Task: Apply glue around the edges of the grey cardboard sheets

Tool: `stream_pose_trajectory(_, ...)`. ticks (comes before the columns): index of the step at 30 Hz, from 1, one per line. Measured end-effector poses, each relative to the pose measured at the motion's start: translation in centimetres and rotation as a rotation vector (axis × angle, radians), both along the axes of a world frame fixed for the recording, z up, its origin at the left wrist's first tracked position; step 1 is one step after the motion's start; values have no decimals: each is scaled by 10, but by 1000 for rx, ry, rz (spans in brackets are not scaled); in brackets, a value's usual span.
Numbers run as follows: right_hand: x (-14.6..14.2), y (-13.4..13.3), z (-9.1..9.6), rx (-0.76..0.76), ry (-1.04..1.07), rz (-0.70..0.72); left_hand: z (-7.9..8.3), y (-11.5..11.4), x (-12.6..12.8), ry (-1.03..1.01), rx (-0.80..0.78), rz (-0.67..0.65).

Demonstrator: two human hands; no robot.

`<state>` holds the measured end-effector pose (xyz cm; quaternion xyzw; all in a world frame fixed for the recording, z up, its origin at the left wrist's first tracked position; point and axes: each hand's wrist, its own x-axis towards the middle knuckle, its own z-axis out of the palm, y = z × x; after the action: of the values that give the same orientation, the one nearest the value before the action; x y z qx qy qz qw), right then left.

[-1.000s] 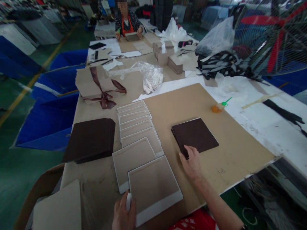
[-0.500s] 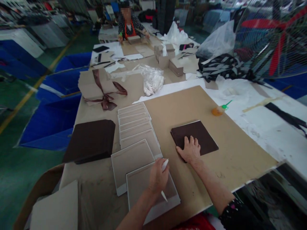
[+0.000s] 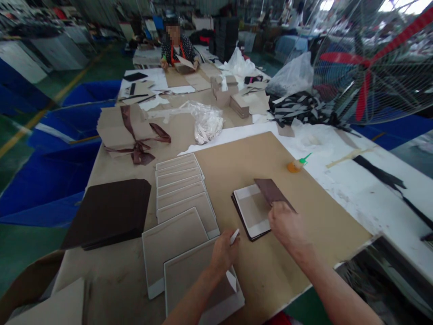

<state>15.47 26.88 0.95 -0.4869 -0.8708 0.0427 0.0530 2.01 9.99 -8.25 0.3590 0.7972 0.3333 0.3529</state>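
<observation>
My left hand point(image 3: 223, 253) is closed around a white bone folder point(image 3: 234, 236), whose flat ends stick out above and below the fist. It hovers over the nearest beige board point(image 3: 189, 275), which has white edges. My right hand point(image 3: 287, 223) grips the near edge of a dark brown panel point(image 3: 271, 193) and holds it tilted up. Under that lies a beige panel with a white border point(image 3: 252, 210), on top of a thin dark stack. To the left, several beige boards point(image 3: 181, 201) overlap in a row.
A stack of dark brown sheets point(image 3: 111, 212) lies at the table's left edge. Beyond are a ribbon-tied beige bundle point(image 3: 117, 128), a clear plastic bag point(image 3: 208, 124) and a small orange-filled bottle point(image 3: 295, 166). A large fan point(image 3: 368, 67) stands right; a co-worker point(image 3: 179, 52) sits at the far end.
My right hand, lying flat on the brown panel before, now grips it and has raised it rightward, exposing the beige face below. My left hand keeps the bone folder. The view has shifted slightly.
</observation>
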Motion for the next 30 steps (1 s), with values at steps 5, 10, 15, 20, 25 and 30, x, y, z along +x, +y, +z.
stream_pose_trajectory(5, 75, 62, 49, 144, 151, -354, 3, -5, -5, -43, 10, 7)
stream_pose_trajectory(10, 127, 85, 64, 83, 347, -548, 0, -6, -9, -71, 1, 24)
stream_pose_trajectory(15, 153, 68, 73, -80, 590, -574, 9, 2, -5, -127, 16, 19)
stream_pose_trajectory(20, 168, 32, 78, -438, 1005, -618, 38, 18, 10, -220, 76, 19)
stream_pose_trajectory(25, 165, -9, 41, -908, 1249, -669, 54, 3, 22, -433, 187, 1)
stream_pose_trajectory(30, 141, -47, -13, -1261, 1212, -564, 40, -55, 18, -595, 97, 201)
